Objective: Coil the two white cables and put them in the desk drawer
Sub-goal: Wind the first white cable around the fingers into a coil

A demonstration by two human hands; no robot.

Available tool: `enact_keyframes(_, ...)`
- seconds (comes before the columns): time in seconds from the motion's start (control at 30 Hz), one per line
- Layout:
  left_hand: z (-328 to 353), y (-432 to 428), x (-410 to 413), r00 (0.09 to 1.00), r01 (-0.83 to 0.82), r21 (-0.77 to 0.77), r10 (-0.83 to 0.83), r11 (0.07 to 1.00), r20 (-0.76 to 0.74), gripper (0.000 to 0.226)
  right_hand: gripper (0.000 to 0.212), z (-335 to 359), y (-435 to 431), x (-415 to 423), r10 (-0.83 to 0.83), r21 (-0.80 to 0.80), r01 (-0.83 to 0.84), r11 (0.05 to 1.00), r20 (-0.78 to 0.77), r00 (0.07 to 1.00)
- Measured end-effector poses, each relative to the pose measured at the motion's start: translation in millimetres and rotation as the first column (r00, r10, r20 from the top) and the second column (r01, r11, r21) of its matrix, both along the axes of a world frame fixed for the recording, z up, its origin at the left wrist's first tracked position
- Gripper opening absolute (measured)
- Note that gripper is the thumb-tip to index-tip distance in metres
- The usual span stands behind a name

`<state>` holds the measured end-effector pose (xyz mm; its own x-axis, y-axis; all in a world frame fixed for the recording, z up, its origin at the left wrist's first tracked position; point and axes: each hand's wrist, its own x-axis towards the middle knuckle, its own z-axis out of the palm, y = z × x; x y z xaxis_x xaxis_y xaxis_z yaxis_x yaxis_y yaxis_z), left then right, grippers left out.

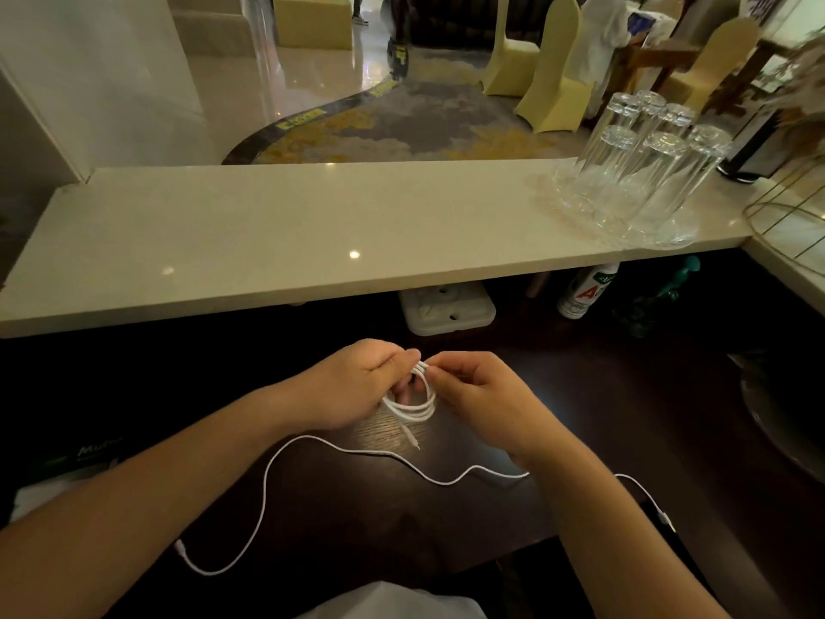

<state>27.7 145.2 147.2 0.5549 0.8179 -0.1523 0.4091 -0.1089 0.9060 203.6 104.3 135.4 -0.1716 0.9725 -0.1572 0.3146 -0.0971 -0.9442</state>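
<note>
While second cable point(357, 457) lies loose on desk point(446, 551), my left hand point(357, 386) and right hand point(482, 390) pinch the coiled cable point(413, 402).

- I see a coiled cable point(413, 402) between my hands, above the bench point(446, 520).
- A loose cable point(312, 440) lies on the bench, nearer me.
- Glasses point(638, 172) stand on the shelf point(290, 230) behind, far right.
</note>
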Motion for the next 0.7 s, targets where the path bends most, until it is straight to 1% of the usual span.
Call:
enact_keyframes(0.03, 1, -2, 1, 1.000, -0.009, 0.014, 0.009, 1.000, 0.010, 0.040, 0.025, 0, 0, -1, -0.011, -0.013, 0.010, 1.000, -0.056, 0.998)
enact_keyframes(0.1, -2, -5, 4, 0.995, -0.063, 0.027, 0.060, 0.998, 0.083, 0.040, 0.027, -1, 0, -4, -0.070, -0.058, 0.058, 0.997, -0.222, 0.972)
enact_keyframes(0.17, -6, -7, 5, 0.976, -0.104, -0.061, 0.113, 0.993, 0.187, 0.039, 0.029, -4, -1, -5, -0.089, -0.094, 0.061, 0.994, -0.335, 0.938)
enact_keyframes(0.2, -8, -7, 5, 0.966, -0.116, -0.100, 0.136, 0.988, 0.222, 0.038, 0.029, -6, -2, -4, -0.079, -0.105, 0.044, 0.994, -0.359, 0.930)
enact_keyframes(0.27, -11, -6, 4, 0.954, -0.136, -0.121, 0.163, 0.983, 0.250, 0.038, 0.027, -7, -4, -1, -0.024, -0.099, -0.014, 0.995, -0.375, 0.927)
enact_keyframes(0.33, -14, -6, 3, 0.958, -0.144, -0.084, 0.160, 0.986, 0.239, 0.039, 0.027, -5, -5, 3, 0.030, -0.042, -0.045, 0.998, -0.306, 0.952)
enact_keyframes(0.4, -15, -6, 3, 0.967, -0.145, -0.027, 0.147, 0.989, 0.210, 0.040, 0.028, -3, -3, 4, 0.006, 0.020, -0.002, 1.000, -0.217, 0.976)
enact_keyframes(0.43, -16, -6, 3, 0.968, -0.148, -0.007, 0.147, 0.989, 0.204, 0.040, 0.027, -1, -2, 3, -0.022, 0.030, 0.030, 0.999, -0.221, 0.975)
enact_keyframes(0.5, -17, -6, 4, 0.965, -0.168, 0.015, 0.162, 0.986, 0.208, 0.040, 0.023, 0, -1, 1, -0.071, 0.018, 0.080, 0.997, -0.292, 0.954)
enact_keyframes(0.6, -18, -6, 5, 0.959, -0.203, 0.051, 0.187, 0.978, 0.213, 0.039, 0.023, -3, -3, -3, -0.144, -0.028, 0.144, 0.989, -0.388, 0.910)
enact_keyframes(0.63, -19, -7, 6, 0.959, -0.208, 0.063, 0.190, 0.976, 0.211, 0.037, 0.024, -3, -4, -6, -0.182, -0.061, 0.173, 0.983, -0.436, 0.881)
enact_keyframes(0.7, -21, -10, 8, 0.962, -0.206, 0.086, 0.185, 0.975, 0.198, 0.035, 0.024, -3, -5, -11, -0.288, -0.179, 0.227, 0.957, -0.548, 0.785)
